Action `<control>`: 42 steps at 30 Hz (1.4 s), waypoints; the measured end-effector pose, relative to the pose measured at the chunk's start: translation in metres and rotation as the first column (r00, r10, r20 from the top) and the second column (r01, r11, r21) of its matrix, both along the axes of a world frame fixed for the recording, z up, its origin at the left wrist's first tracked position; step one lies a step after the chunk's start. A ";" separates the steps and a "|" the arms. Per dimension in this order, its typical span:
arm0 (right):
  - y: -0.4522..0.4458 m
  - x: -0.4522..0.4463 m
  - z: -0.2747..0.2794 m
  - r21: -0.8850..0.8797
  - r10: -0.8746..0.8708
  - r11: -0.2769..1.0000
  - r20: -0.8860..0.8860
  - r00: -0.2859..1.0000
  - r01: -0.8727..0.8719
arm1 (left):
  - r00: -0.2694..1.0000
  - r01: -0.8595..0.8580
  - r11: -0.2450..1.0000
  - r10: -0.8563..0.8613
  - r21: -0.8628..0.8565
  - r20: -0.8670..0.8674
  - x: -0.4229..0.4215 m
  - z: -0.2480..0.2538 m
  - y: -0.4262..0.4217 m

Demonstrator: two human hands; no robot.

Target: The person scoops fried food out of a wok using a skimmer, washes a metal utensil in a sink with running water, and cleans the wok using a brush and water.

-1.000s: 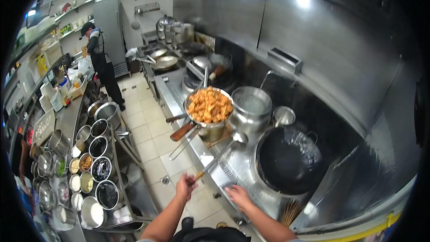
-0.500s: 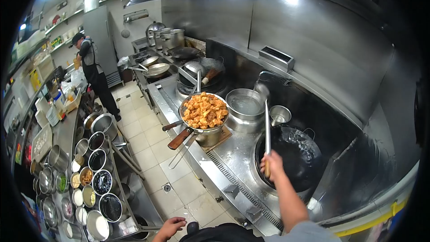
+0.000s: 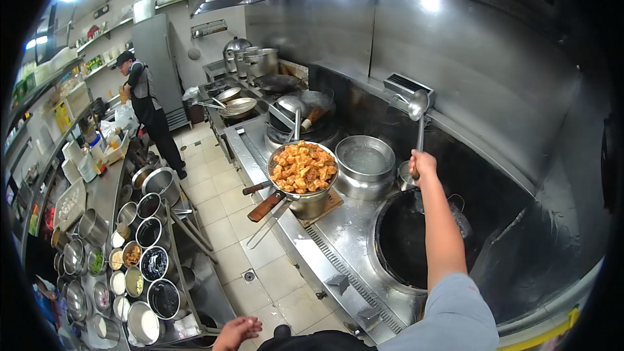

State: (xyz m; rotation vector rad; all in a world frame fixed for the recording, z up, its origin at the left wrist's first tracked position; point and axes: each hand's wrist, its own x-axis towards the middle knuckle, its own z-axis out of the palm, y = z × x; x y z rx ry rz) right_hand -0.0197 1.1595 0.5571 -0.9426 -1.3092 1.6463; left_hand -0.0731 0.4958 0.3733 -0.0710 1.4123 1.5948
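Observation:
My right hand (image 3: 424, 165) is closed around the handle of a long steel ladle (image 3: 418, 105), held up over the back of the range with its bowl near the rear ledge. Below my forearm sits a large dark wok (image 3: 403, 237), partly hidden by the arm. Down at the lower edge my left hand (image 3: 239, 333) hangs over the floor, fingers loosely bent and holding nothing. Fried golden-brown pieces (image 3: 303, 167) are heaped in a strainer resting over a metal pot (image 3: 311, 208). Beside it stands a wide pot of water (image 3: 366, 159). A small pot (image 3: 407, 175) is partly covered by my right hand.
Wooden handles (image 3: 266, 207) stick out over the range edge. Pans (image 3: 237, 106) and stockpots (image 3: 261, 63) stand farther back. On the left, a steel counter carries several ingredient containers (image 3: 154, 264). A co-worker (image 3: 148, 104) in a dark apron stands in the aisle.
My right hand has lifted the ladle up and away from above the wok toward the back wall. The camera view has shifted slightly. The co-worker's arm has lowered.

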 end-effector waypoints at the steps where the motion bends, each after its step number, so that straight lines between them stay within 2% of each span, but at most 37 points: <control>1: -0.030 0.006 -0.011 0.051 0.007 0.999 -0.077 0.997 -0.003 | 0.997 0.004 1.000 -0.003 0.015 -0.082 -0.016 0.018 0.001; 2: -0.053 0.009 -0.034 0.105 0.030 0.994 -0.105 0.994 -0.019 | 0.982 0.050 0.989 -0.024 0.140 -0.187 -0.047 0.009 -0.003; 3: -0.094 0.013 -0.046 0.143 -0.005 0.990 -0.079 0.997 0.016 | 0.975 -0.054 0.969 0.104 0.243 -0.198 -0.069 0.028 0.009; 4: -0.126 0.022 -0.061 0.094 0.064 0.994 -0.130 0.989 -0.052 | 0.947 -0.126 0.959 0.192 0.253 -0.256 -0.095 0.047 0.021; 5: -0.158 0.031 -0.068 -0.096 0.051 0.993 -0.197 0.979 -0.071 | 0.931 -0.156 0.941 0.242 0.301 -0.273 -0.131 0.054 0.032; 6: -0.170 0.047 -0.088 -0.195 0.077 0.973 -0.230 0.970 -0.124 | 0.905 -0.173 0.950 0.258 0.262 -0.338 -0.168 0.056 0.046; 8: -0.209 0.067 -0.099 -0.100 -0.002 0.995 0.009 1.000 0.003 | 0.799 -0.147 0.988 0.146 0.047 -0.584 -0.234 0.050 0.088; 9: -0.223 0.076 -0.103 -0.128 -0.007 0.992 0.037 0.999 0.012 | 0.793 -0.143 0.990 0.121 0.011 -0.597 -0.258 0.046 0.115; 11: -0.242 0.096 -0.109 -0.125 0.005 0.992 0.139 0.990 0.013 | 0.927 -0.039 0.999 0.048 0.031 -0.372 -0.294 0.036 0.169; 12: -0.253 0.104 -0.110 -0.128 -0.016 0.991 0.153 0.988 0.036 | 0.981 0.036 0.999 -0.027 0.040 -0.194 -0.297 0.040 0.196; 13: -0.262 0.110 -0.108 -0.123 0.006 0.992 0.212 0.977 0.020 | 0.988 0.103 0.984 -0.118 0.145 0.103 -0.304 0.033 0.219; 14: -0.272 0.113 -0.106 -0.119 0.031 0.993 0.265 0.964 0.001 | 0.874 0.281 0.860 -0.413 0.426 0.258 -0.308 0.028 0.232; 15: -0.285 0.117 -0.104 -0.113 0.016 0.993 0.266 0.964 0.014 | 0.805 0.263 0.819 -0.477 0.510 0.352 -0.302 0.020 0.249; 17: -0.303 0.116 -0.098 -0.155 0.032 0.988 0.305 0.952 0.016 | 0.696 0.261 0.635 -0.646 0.727 0.314 -0.283 0.027 0.273; 19: -0.313 0.111 -0.100 -0.174 0.031 0.985 0.266 0.963 0.017 | 0.799 0.140 0.782 -0.452 0.607 0.397 -0.267 0.040 0.282; 21: -0.323 0.105 -0.101 -0.211 0.016 0.977 0.233 0.972 0.035 | 0.600 0.196 0.651 -0.671 0.733 0.436 -0.277 0.008 0.301; 22: -0.324 0.099 -0.095 -0.208 0.028 0.978 0.268 0.963 0.029 | 0.694 0.214 0.721 -0.587 0.659 0.418 -0.266 0.023 0.297; 24: -0.325 0.089 -0.083 -0.218 0.050 0.975 0.356 0.933 0.031 | 0.670 0.198 0.714 -0.598 0.671 0.439 -0.262 0.031 0.288; 27: -0.319 0.074 -0.076 -0.311 0.127 0.949 0.249 0.960 -0.044 | 0.684 0.178 0.699 -0.594 0.692 0.424 -0.267 0.039 0.283; 31: -0.308 0.043 -0.064 -0.332 0.192 0.934 0.156 0.969 -0.132 | 0.701 0.186 0.677 -0.599 0.712 0.387 -0.267 0.062 0.268; 33: -0.302 0.024 -0.058 -0.293 0.251 0.935 0.141 0.958 -0.202 | 0.657 0.129 0.646 -0.624 0.752 0.424 -0.267 0.070 0.266; 35: -0.290 0.006 -0.062 -0.258 0.282 0.941 0.244 0.928 -0.218 | 0.598 0.052 0.606 -0.656 0.794 0.461 -0.269 0.080 0.268; 37: -0.284 -0.011 -0.056 -0.161 0.311 0.950 0.393 0.865 -0.268 | 0.602 0.051 0.585 -0.665 0.810 0.442 -0.267 0.103 0.267; 40: -0.282 -0.033 -0.055 -0.124 0.338 0.940 0.461 0.821 -0.318 | 0.636 0.071 0.550 -0.668 0.832 0.387 -0.275 0.124 0.269; 42: -0.281 -0.044 -0.058 -0.023 0.341 0.914 0.585 0.736 -0.405 | 0.645 0.076 0.537 -0.669 0.840 0.370 -0.280 0.131 0.269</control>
